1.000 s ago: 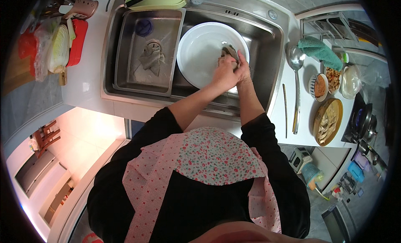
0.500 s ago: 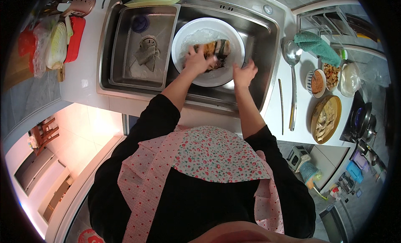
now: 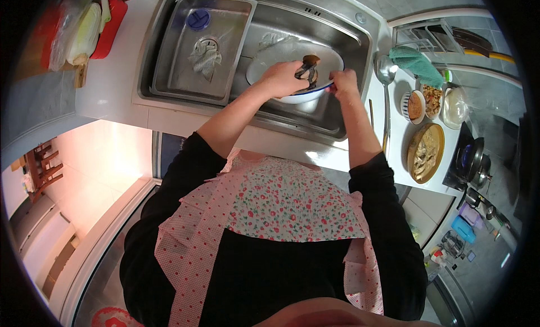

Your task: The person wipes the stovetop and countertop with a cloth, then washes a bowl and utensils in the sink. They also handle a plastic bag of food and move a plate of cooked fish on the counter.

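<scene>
A white basin (image 3: 305, 97) with a blue rim stands tilted in the right-hand sink bowl, its near side raised. My right hand (image 3: 343, 81) is closed on the basin's right rim. Over the near part of the basin, my left hand (image 3: 282, 79) curls around a dark-and-tan piece of food (image 3: 309, 70), whose exact kind I cannot make out. Part of that piece is hidden by the fingers. Clear, glossy water (image 3: 281, 43) shows toward the far side of the basin.
The left sink bowl (image 3: 174, 74) holds a wet cloth (image 3: 206, 62) and a blue round strainer (image 3: 198, 19). Right of the sink lie a large spoon (image 3: 386, 74), a green cloth (image 3: 417, 65) and several food bowls, one yellow bowl (image 3: 413, 158) nearest. Cabbage (image 3: 84, 37) lies at far left.
The basin has gone from level to tilted. My right hand has moved from beside it onto its rim, and my left hand has closed around the food and shifted right.
</scene>
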{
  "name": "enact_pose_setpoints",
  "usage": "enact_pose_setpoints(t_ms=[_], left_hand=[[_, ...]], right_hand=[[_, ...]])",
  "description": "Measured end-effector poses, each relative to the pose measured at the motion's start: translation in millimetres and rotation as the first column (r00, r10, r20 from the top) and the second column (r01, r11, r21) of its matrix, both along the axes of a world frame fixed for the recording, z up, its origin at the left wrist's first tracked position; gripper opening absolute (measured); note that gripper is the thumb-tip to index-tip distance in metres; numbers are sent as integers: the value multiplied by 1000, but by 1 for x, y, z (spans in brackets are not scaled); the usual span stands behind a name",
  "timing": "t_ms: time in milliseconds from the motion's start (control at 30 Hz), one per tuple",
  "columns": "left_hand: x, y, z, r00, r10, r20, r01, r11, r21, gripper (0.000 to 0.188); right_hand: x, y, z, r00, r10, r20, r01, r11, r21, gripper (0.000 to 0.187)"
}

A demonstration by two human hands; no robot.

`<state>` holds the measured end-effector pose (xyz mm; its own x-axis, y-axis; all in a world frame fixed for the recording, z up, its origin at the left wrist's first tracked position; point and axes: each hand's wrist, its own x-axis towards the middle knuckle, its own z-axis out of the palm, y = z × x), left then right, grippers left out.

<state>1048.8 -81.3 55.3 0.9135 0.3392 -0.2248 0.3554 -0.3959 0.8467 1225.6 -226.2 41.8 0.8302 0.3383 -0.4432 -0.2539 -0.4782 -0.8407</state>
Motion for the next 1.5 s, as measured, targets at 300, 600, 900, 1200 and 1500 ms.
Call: enact_pose_setpoints(t_ms=[300, 600, 900, 1200, 1500], left_hand=[[-37, 8, 30, 993, -58, -103, 73, 987, 143, 46], [-37, 3, 48, 990, -115, 78, 104, 985, 138, 65], [48, 93, 120, 779, -171, 603, -463, 491, 738, 39], [55, 73, 63, 836, -129, 534, -408, 505, 760, 33], [85, -14, -113, 728, 652, -213, -615, 758, 216, 58]], right_hand=[[-42, 35, 146, 127, 823, 554, -45, 562, -826, 35], [-4, -23, 37, 719, 102, 688, -55, 994, -91, 17], [-26, -26, -89, 977, -213, 28, 178, 875, 450, 24], [2, -36, -94, 915, 51, 401, 95, 937, -336, 34], [-9, 13, -84, 993, -42, -106, 49, 997, 58, 61]])
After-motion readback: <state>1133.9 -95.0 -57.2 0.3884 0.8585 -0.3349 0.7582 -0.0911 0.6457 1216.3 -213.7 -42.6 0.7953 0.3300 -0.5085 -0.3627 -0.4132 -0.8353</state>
